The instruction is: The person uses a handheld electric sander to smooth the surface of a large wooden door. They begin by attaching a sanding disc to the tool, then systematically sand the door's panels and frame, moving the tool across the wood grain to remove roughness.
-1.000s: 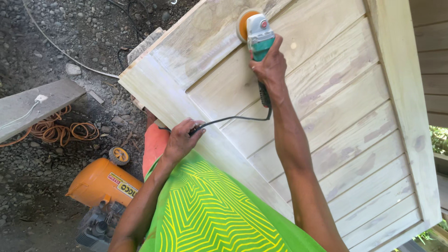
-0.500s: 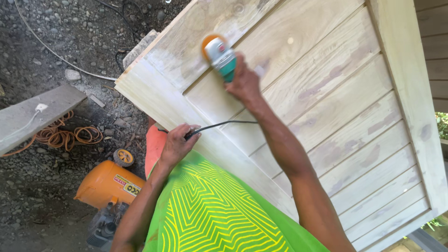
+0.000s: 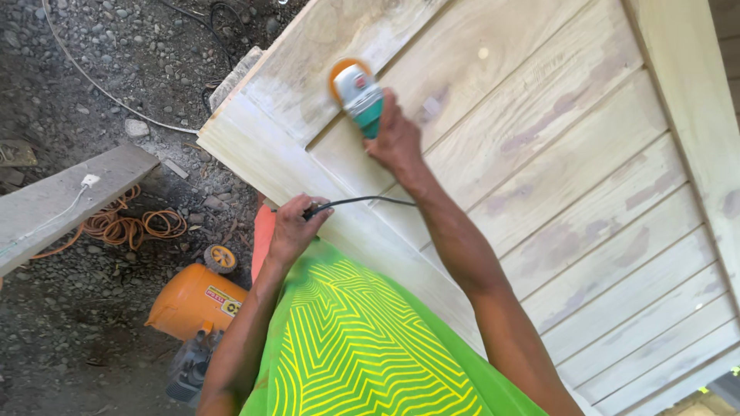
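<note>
A large pale wooden door panel (image 3: 555, 154) with grooved boards lies flat in front of me. My right hand (image 3: 395, 140) grips a green and white electric sander (image 3: 358, 94) with an orange disc, pressed on the panel near its upper left corner. My left hand (image 3: 293, 229) is closed around the sander's black power cord (image 3: 362, 201) at the panel's near edge. My green and yellow patterned shirt (image 3: 362, 347) fills the bottom of the view.
An orange air compressor tank (image 3: 196, 299) with a small wheel stands on the gravel ground below left. A coiled orange hose (image 3: 131, 226) lies beside a grey wooden plank (image 3: 62, 200). A thin cable (image 3: 100, 108) crosses the gravel.
My right hand has slid the sander leftward across the panel toward its upper left corner. My left hand keeps hold of the cord.
</note>
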